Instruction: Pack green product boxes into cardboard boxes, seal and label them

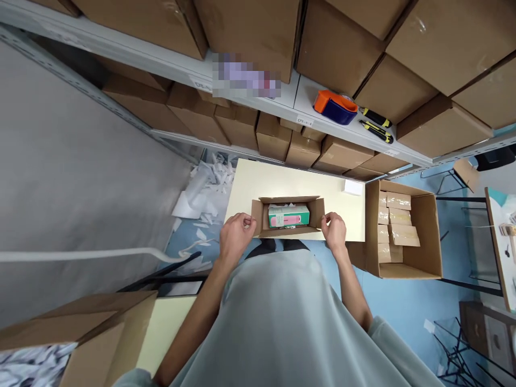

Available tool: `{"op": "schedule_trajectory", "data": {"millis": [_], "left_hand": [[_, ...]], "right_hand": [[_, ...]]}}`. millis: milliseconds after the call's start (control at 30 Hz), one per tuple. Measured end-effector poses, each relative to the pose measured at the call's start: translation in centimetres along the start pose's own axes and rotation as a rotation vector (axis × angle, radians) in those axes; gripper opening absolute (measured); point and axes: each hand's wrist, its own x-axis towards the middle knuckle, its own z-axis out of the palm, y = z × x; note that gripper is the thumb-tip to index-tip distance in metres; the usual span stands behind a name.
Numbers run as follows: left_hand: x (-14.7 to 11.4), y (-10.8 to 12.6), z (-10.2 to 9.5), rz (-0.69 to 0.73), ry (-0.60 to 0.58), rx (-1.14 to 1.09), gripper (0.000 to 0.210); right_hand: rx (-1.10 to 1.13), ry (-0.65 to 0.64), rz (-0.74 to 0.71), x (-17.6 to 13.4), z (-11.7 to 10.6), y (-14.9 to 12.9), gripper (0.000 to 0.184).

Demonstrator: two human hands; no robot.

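Note:
A small open cardboard box (282,232) sits on a pale yellow table (258,180) in front of me. Inside it lies a green and white product carton with a pink item printed on it (288,215), on some white paper shreds. My left hand (236,232) grips the box's left end flap. My right hand (334,230) grips the right end flap. Both side flaps stand up.
A larger open box (423,236) with several wrapped packets stands to the right. A shelf above holds an orange and blue tape dispenser (334,106), two utility knives (377,124) and many cartons. Paper shreds (205,188) litter the floor at left. Another carton (80,333) is at lower left.

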Motion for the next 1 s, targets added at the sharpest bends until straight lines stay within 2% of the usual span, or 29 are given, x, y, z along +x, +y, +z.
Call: {"op": "schedule_trajectory", "data": {"millis": [100, 233, 367, 533, 767, 1000], "left_hand": [[-1.5, -0.4, -1.1, -0.060, 0.046, 0.003, 0.020], [-4.6, -0.3, -2.3, -0.192, 0.149, 0.012, 0.021], [-9.4, 0.5, -3.0, -0.384, 0.253, 0.006, 0.020], [-16.8, 1.3, -3.3, -0.670, 0.411, 0.004, 0.024], [-26.7, 0.4, -3.9, -0.972, 0.648, 0.015, 0.022], [-33.4, -1.8, -4.2, -1.163, 0.808, -0.006, 0.026]], "right_hand": [[0.011, -0.006, -0.081, 0.2, -0.3, -1.2, 0.022], [0.031, -0.069, -0.273, 1.4, -1.3, -2.6, 0.021], [0.074, -0.148, -0.465, 2.7, -1.6, -3.9, 0.022], [0.181, -0.274, -0.680, 3.3, 0.4, -6.9, 0.025], [0.234, -0.511, -0.956, 0.1, 3.7, -13.1, 0.024], [0.146, -0.620, -1.203, -5.2, 6.0, -18.2, 0.021]]}}
